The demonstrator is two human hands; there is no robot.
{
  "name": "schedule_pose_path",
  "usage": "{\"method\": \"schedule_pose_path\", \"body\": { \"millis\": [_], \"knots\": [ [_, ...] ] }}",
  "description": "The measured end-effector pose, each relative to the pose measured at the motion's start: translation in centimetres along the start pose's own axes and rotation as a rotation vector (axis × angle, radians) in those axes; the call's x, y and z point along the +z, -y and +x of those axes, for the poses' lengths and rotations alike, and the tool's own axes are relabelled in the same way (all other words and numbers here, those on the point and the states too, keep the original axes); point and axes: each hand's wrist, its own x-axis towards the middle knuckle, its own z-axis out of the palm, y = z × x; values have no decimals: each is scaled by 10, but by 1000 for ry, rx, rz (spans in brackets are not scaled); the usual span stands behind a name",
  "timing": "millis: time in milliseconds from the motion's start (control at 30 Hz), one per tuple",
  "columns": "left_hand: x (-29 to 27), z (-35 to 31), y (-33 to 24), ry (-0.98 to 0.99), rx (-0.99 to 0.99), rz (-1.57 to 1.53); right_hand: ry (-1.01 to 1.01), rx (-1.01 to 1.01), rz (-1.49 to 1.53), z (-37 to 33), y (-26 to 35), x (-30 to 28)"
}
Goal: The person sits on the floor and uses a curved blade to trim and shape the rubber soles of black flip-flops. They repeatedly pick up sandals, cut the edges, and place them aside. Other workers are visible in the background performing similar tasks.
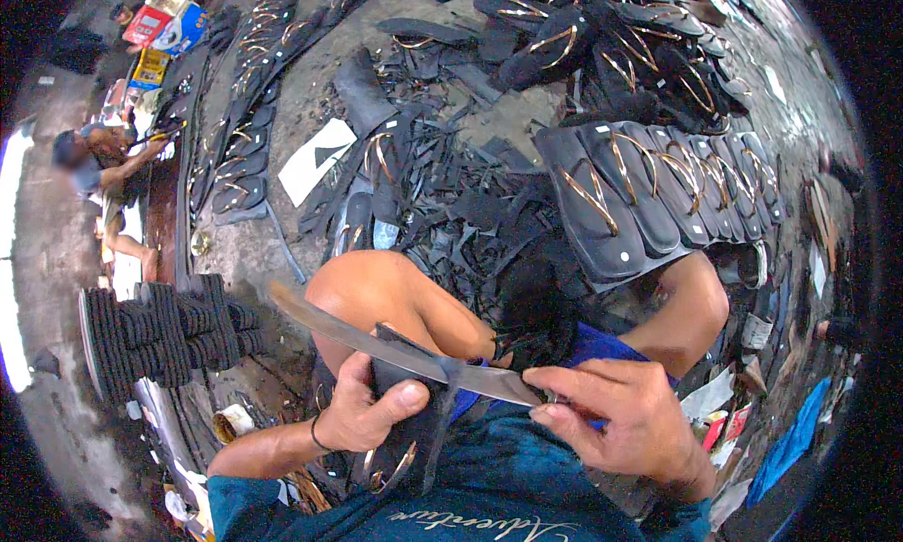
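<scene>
Two hands at work over the lap. The left hand (362, 412) is closed around a black sandal sole (406, 420), thumb pressed on top to pin it steady. The right hand (628, 420) grips the handle end of a long knife (404, 351), fingers wrapped tight — the blade lies flat across the sole's upper edge, apparently trimming it. Black offcuts (451, 222) litter the ground beyond the knees, likely fallen from the cutting. Further right, a row of finished sandals (658, 189) with gold straps lies overlapped side by side — more are heaped behind. At left, a stack of soles (160, 330) stands on edge; another person (99, 166) sits well apart.
</scene>
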Motion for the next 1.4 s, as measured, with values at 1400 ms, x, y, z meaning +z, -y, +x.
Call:
{"method": "schedule_pose_path", "body": {
  "millis": [1400],
  "knots": [
    [78, 32, 73, -428, 19, -747, -447, 246, 108, -114, -42, 114]
  ]
}}
